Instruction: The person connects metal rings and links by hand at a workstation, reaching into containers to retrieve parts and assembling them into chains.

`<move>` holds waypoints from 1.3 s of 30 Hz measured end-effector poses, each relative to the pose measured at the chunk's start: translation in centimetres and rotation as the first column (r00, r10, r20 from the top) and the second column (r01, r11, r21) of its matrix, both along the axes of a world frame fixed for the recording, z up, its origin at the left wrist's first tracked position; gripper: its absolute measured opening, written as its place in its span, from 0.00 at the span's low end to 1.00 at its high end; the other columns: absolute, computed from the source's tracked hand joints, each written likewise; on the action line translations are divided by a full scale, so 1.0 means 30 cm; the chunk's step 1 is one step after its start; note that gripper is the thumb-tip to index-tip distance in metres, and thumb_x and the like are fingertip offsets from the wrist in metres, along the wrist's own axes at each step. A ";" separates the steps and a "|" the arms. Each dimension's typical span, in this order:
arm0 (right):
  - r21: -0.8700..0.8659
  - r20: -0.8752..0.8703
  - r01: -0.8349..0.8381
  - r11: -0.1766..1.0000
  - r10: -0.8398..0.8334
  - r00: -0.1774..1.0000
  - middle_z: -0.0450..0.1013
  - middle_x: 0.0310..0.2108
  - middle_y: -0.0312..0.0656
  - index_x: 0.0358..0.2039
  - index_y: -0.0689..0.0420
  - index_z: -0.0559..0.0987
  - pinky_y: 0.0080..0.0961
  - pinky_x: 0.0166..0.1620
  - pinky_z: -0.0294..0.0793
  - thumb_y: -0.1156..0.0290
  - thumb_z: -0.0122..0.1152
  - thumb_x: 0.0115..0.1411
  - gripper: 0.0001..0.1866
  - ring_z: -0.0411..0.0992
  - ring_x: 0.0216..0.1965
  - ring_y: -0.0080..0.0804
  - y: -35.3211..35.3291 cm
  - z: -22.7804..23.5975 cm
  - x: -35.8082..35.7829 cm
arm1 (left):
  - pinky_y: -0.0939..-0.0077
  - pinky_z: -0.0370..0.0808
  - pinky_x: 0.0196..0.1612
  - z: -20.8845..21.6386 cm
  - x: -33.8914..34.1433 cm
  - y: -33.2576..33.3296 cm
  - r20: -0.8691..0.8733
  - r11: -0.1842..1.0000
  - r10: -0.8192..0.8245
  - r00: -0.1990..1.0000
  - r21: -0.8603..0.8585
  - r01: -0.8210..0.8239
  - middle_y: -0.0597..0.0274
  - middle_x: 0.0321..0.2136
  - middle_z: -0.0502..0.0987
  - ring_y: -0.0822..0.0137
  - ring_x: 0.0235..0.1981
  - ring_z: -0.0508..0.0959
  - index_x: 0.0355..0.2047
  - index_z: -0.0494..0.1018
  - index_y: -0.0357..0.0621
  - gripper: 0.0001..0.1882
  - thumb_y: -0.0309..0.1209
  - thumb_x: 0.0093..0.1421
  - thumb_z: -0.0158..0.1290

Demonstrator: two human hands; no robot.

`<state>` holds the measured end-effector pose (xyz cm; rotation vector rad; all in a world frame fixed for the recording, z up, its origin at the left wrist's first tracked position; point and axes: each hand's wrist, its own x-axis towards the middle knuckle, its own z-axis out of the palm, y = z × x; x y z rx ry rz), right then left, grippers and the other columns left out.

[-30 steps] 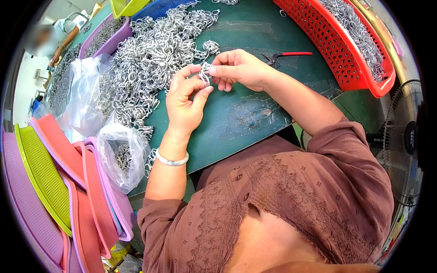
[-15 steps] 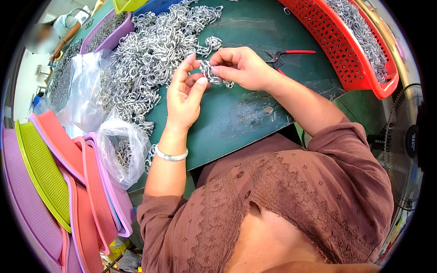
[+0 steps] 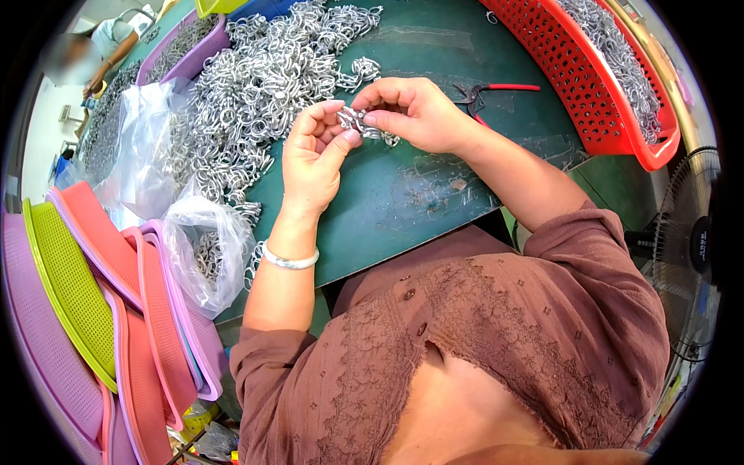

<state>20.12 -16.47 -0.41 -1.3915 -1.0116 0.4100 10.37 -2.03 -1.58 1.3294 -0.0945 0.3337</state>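
Between my two hands is a small cluster of silver metal rings (image 3: 353,120), held above the green table. My left hand (image 3: 314,155) pinches its left side with thumb and fingers. From the right, my right hand (image 3: 411,115) grips the same cluster between thumb and curled fingers, and a few rings hang below its fingertips. Exactly how the rings link together is too small to tell. Just beyond my hands spreads a large heap of similar silver rings (image 3: 263,85), with a little clump (image 3: 363,71) at its right edge.
Red-handled pliers (image 3: 484,94) lie right of my hands. A red perforated basket (image 3: 577,85) of metal pieces stands far right, near a black fan (image 3: 682,248). Stacked plastic baskets (image 3: 70,302) and a clear bag (image 3: 205,256) with rings crowd the left. Another person (image 3: 108,54) is at the far left.
The ring cluster has tilted flatter between my fingers, and my left fingertips have lowered slightly. Both hands still hold it in nearly the same place.
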 end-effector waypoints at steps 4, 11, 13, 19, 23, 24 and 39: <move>0.000 -0.012 -0.003 1.000 0.003 1.000 0.72 0.27 0.37 0.33 0.64 0.73 0.17 0.35 0.68 0.79 0.54 0.52 0.07 0.68 0.30 0.18 0.000 0.003 -0.001 | 0.80 0.72 0.37 -0.004 0.000 -0.001 0.008 1.000 0.012 1.000 0.005 -0.012 0.63 0.31 0.69 0.75 0.31 0.71 0.42 0.63 0.37 0.16 0.17 0.52 0.49; 0.033 -0.046 -0.023 0.999 0.025 0.999 0.72 0.28 0.37 0.35 0.64 0.72 0.16 0.36 0.68 0.79 0.53 0.52 0.08 0.68 0.31 0.18 0.001 0.004 -0.001 | 0.80 0.73 0.37 -0.002 -0.001 -0.002 -0.008 0.999 0.017 1.000 -0.042 -0.017 0.63 0.31 0.70 0.74 0.31 0.72 0.42 0.63 0.37 0.15 0.18 0.53 0.48; 0.025 -0.043 -0.018 1.000 0.019 0.999 0.72 0.28 0.37 0.35 0.64 0.72 0.16 0.36 0.68 0.79 0.53 0.52 0.09 0.68 0.31 0.19 0.000 0.004 0.000 | 0.80 0.73 0.37 0.002 -0.002 -0.004 -0.025 0.998 0.018 1.000 -0.053 -0.019 0.63 0.31 0.70 0.74 0.31 0.72 0.42 0.63 0.38 0.14 0.18 0.53 0.48; 0.007 -0.047 -0.025 1.000 0.026 0.999 0.70 0.32 0.36 0.38 0.64 0.71 0.16 0.41 0.67 0.81 0.53 0.52 0.11 0.68 0.35 0.18 -0.007 0.008 0.000 | 0.79 0.73 0.37 -0.005 -0.001 0.003 -0.058 0.997 -0.009 0.998 -0.077 0.004 0.61 0.33 0.71 0.72 0.33 0.73 0.42 0.63 0.37 0.13 0.21 0.55 0.47; 0.045 -0.047 -0.008 0.999 0.010 0.999 0.70 0.32 0.36 0.38 0.64 0.70 0.16 0.40 0.68 0.82 0.53 0.52 0.11 0.68 0.35 0.19 -0.008 0.007 -0.003 | 0.79 0.73 0.36 -0.001 -0.004 -0.001 -0.101 0.994 -0.020 0.995 -0.112 0.008 0.60 0.33 0.71 0.72 0.33 0.73 0.41 0.64 0.37 0.12 0.23 0.55 0.47; 0.052 -0.044 -0.005 0.999 0.007 0.999 0.70 0.32 0.36 0.38 0.64 0.70 0.16 0.40 0.68 0.82 0.53 0.52 0.11 0.68 0.35 0.19 -0.006 0.006 -0.003 | 0.80 0.73 0.36 0.004 -0.005 -0.003 -0.111 0.992 -0.023 0.994 -0.129 0.009 0.61 0.32 0.71 0.72 0.32 0.73 0.41 0.64 0.36 0.12 0.22 0.55 0.47; 0.107 0.149 0.062 0.992 -0.077 0.986 0.71 0.30 0.38 0.37 0.64 0.71 0.17 0.39 0.69 0.83 0.53 0.51 0.11 0.69 0.33 0.20 -0.003 0.016 -0.015 | 0.84 0.71 0.31 0.017 -0.008 -0.003 -0.149 0.983 -0.055 0.987 -0.182 0.027 0.63 0.30 0.71 0.74 0.29 0.73 0.42 0.67 0.36 0.13 0.21 0.54 0.46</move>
